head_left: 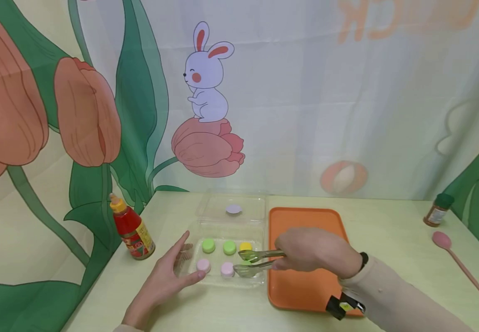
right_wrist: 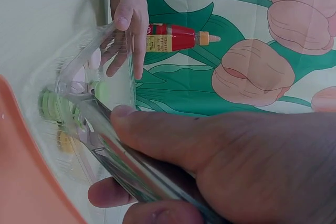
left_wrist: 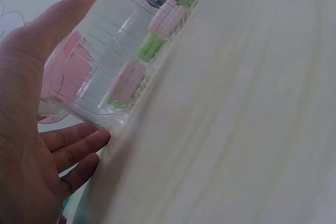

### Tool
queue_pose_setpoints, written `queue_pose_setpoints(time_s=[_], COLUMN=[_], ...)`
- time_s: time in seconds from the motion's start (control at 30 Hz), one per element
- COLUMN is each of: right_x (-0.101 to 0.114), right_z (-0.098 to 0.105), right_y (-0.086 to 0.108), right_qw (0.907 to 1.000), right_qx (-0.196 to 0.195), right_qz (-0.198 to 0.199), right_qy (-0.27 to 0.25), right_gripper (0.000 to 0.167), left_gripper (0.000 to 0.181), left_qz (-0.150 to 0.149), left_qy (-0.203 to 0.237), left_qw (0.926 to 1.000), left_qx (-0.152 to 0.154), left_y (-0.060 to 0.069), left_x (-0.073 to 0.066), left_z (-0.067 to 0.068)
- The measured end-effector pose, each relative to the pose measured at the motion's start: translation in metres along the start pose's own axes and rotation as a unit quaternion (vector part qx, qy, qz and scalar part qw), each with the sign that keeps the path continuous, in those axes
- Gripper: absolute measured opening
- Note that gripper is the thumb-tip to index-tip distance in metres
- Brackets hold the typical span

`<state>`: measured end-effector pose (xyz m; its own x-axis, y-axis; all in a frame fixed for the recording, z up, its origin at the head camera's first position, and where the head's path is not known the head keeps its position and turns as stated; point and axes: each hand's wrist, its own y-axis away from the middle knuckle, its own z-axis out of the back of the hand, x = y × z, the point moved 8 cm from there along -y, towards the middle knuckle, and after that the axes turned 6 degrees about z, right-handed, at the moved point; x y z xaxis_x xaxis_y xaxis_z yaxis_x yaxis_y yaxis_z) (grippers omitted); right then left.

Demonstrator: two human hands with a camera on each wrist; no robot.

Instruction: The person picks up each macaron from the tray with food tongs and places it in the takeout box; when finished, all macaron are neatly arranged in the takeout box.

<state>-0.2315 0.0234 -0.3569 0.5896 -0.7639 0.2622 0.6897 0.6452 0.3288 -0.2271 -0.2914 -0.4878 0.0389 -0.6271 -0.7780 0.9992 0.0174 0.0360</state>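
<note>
A clear plastic container (head_left: 223, 282) with its lid (head_left: 210, 207) folded back holds several macarons: green (head_left: 208, 246), pink (head_left: 227, 269) and yellow (head_left: 245, 247). My left hand (head_left: 162, 279) rests about its left end, thumb along the front side and relaxed fingers by the left wall. My right hand (head_left: 318, 252) grips metal tongs (head_left: 268, 253) over the right part of the container. The tongs' tips stand apart, with a partly hidden green macaron (head_left: 245, 263) between them. Whether the tips touch it I cannot tell.
An orange tray (head_left: 306, 295) lies right of the container, beneath my right hand. A red sauce bottle (head_left: 133, 233) stands at the left. Far right are a green-capped spice jar (head_left: 438, 211) and a pink spoon (head_left: 443, 240). A printed curtain (head_left: 289, 115) hangs behind the table.
</note>
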Motion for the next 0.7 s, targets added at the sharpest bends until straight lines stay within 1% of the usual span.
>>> queue_pose_setpoints(time_s=[0.23,0.4,0.57,0.7], right_x=[-0.002,-0.005,-0.01,-0.019], right_z=[-0.001,-0.002,0.001,0.005], right_y=[0.002,0.005,0.013,0.023], right_qw=[1.0,0.9997,0.9984,0.9948], right_qx=[-0.002,-0.009,-0.035,-0.062], right_qz=[0.0,0.009,0.031,0.048], right_qy=[-0.009,-0.021,-0.032,-0.066], right_gripper=[0.036,0.037,0.037,0.035], left_gripper=[0.118,0.118,0.118,0.118], left_qz=[0.002,0.003,0.004,0.006], left_qy=[0.002,-0.001,-0.002,0.001], left_qw=[1.0,1.0,1.0,1.0], left_qx=[0.004,0.004,0.004,0.006], left_y=[-0.001,-0.001,-0.001,-0.001], left_x=[-0.001,-0.001,-0.001,-0.001], left_z=[0.0,-0.001,-0.001,0.0])
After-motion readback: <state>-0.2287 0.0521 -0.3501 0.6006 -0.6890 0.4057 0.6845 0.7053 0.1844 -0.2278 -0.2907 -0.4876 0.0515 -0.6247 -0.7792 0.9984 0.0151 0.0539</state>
